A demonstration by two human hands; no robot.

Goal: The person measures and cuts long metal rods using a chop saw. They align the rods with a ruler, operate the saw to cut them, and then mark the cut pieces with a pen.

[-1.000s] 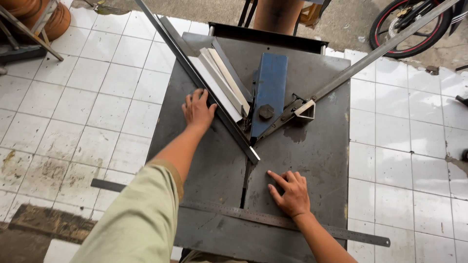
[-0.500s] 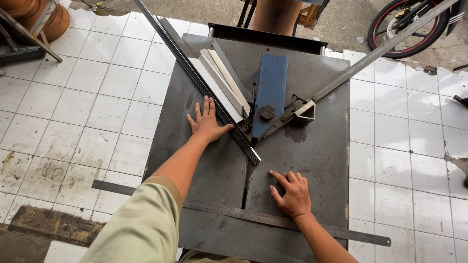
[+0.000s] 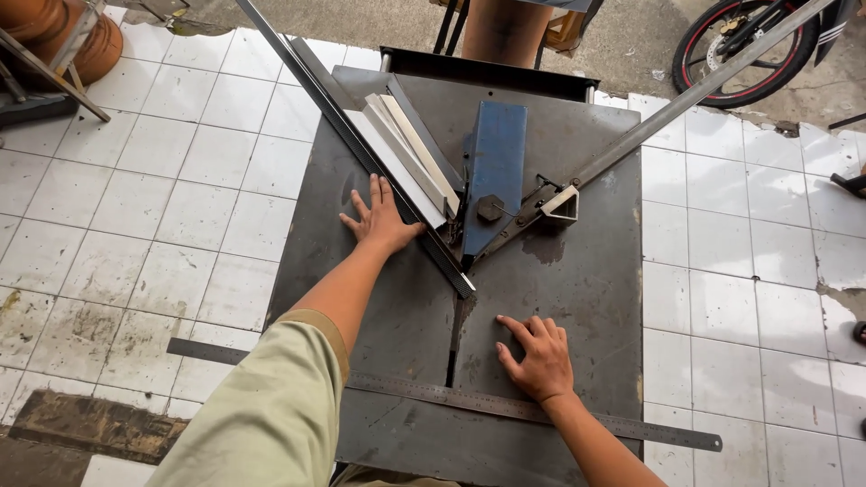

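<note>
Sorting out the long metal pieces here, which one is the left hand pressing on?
The left hand presses the dark ribbed strip running diagonally across the table, not the ruler or the grey bar.

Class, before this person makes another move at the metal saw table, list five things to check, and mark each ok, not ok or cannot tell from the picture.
1. Left hand flat against the long dark metal profile: ok.
2. Right hand resting flat on the saw table, just above the steel ruler: ok.
3. Both hands off the blue blade guard: ok.
4. Blade spinning or stopped: cannot tell, the guard hides it.
5. Profile lying against the pale angled fence pieces: ok.
</note>
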